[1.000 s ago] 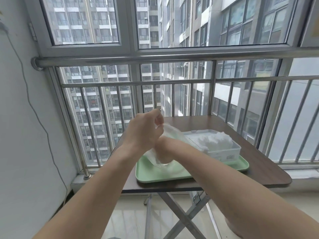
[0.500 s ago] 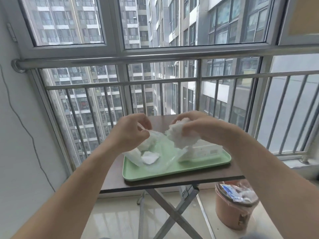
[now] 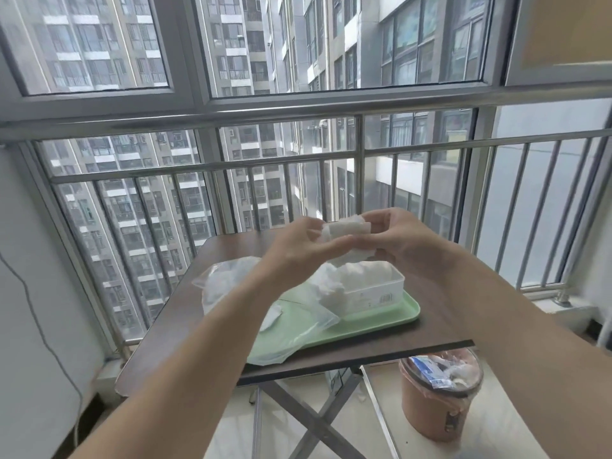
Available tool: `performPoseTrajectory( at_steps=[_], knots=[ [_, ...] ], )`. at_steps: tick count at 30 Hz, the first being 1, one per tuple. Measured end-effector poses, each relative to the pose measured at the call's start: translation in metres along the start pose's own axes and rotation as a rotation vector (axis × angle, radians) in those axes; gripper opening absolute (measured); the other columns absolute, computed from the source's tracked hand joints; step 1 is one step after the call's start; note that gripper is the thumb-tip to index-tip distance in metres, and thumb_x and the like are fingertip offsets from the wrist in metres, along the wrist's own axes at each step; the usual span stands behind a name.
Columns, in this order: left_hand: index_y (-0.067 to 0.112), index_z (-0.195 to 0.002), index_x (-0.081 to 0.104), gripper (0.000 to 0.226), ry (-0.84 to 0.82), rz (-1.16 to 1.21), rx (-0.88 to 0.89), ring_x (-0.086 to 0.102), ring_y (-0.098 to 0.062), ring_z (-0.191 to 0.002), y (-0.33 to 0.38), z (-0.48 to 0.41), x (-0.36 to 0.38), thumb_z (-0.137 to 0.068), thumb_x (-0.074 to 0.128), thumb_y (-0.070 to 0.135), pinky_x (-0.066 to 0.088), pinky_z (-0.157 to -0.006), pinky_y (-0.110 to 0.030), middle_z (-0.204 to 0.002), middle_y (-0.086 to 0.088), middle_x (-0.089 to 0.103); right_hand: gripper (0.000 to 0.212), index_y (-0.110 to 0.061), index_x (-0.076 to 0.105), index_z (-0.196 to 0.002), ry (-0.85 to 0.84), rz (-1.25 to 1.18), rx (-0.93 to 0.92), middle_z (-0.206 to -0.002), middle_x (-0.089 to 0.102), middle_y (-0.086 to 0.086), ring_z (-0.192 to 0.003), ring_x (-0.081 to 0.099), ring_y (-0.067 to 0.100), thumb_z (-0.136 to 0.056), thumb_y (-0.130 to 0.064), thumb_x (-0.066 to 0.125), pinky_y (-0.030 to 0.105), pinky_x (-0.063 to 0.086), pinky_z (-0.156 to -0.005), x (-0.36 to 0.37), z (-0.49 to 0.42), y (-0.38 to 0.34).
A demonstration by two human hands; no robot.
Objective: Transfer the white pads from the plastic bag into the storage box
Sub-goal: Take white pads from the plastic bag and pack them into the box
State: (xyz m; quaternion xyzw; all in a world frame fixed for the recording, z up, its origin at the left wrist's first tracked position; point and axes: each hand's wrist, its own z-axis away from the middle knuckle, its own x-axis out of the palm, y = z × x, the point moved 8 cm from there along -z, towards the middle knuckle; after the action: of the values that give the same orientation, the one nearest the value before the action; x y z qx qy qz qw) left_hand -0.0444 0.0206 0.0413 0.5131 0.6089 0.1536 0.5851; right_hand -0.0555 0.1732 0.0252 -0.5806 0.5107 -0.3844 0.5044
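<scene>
In the head view, you held a short stack of pads in the air between both hands: your left grip pinched its left end, and your right grip was curled round its right end. The stack's long axis ran left to right, roughly along the long side of the box. The box lay straight below the stack and a little toward you, so I judge the coming move was a short drop down, with neither arm having to cross. Your right grip sat over the box; your left grip sat over its left end. The box was already heaped, and some pads bulged over its near left corner, so a careless drop could have pushed them out. The box stood on the right part of a green tray on the desk. The bag lay slack to the left, partly on the tray and reaching past the tray's near edge, with at least one loose pad showing in it. Nothing stood between stack and box. A bin stood on the floor below the desk's right corner, well apart.
</scene>
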Motion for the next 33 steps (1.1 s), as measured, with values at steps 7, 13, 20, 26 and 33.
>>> performPoseTrajectory(
  at_steps=[7,13,20,26,33],
  knots=[
    [0.005,-0.1,0.069,0.019,0.091,0.292,-0.08,0.073,-0.023,-0.082,-0.015,-0.033,0.021,-0.084,0.078,0.007,0.061,-0.079,-0.038,-0.097,-0.018,0.074,0.043,0.001,0.06,-0.121,0.077,0.066,0.07,-0.112,0.071,0.019,-0.1,0.071,0.031,-0.081,-0.002,0.076,0.039,0.06,-0.082,-0.032,-0.009,0.012],
    [0.018,-0.113,0.064,0.034,0.114,-0.227,-0.094,0.068,-0.016,-0.097,-0.058,-0.056,0.019,-0.084,0.078,0.03,0.057,-0.09,-0.04,-0.11,0.0,0.071,0.037,-0.001,0.064,-0.114,0.181,0.27,0.208,-0.105,0.072,0.014,-0.086,0.073,0.022,-0.079,-0.004,0.078,0.022,0.058,-0.06,-0.053,-0.024,0.033],
    [0.029,-0.146,0.042,0.091,-0.155,-0.483,-0.127,0.049,-0.018,-0.13,-0.089,-0.055,0.044,-0.068,0.083,0.055,0.044,-0.099,-0.03,-0.148,0.003,0.049,0.036,-0.008,0.064,-0.108,0.127,0.558,0.3,-0.099,0.07,0.007,-0.085,0.066,0.018,-0.076,-0.011,0.083,0.032,0.059,-0.076,-0.047,-0.037,0.067],
    [0.025,-0.147,0.042,0.098,-0.143,-0.457,-0.182,0.046,-0.02,-0.134,-0.099,-0.058,0.042,-0.065,0.087,0.054,0.041,-0.106,-0.033,-0.149,0.001,0.048,0.035,-0.011,0.07,-0.106,0.065,0.886,0.326,-0.103,0.069,0.009,-0.091,0.069,0.024,-0.074,-0.014,0.084,0.032,0.062,-0.069,-0.045,-0.042,0.058],
    [0.022,-0.149,0.04,0.102,-0.155,-0.471,-0.206,0.046,-0.02,-0.135,-0.099,-0.059,0.043,-0.065,0.088,0.052,0.04,-0.11,-0.035,-0.151,-0.001,0.047,0.034,-0.009,0.058,-0.077,0.102,1.269,0.37,-0.076,0.066,0.007,-0.067,0.069,0.025,-0.064,-0.015,0.089,0.039,0.062,-0.065,-0.018,-0.048,0.05]
  ],
)
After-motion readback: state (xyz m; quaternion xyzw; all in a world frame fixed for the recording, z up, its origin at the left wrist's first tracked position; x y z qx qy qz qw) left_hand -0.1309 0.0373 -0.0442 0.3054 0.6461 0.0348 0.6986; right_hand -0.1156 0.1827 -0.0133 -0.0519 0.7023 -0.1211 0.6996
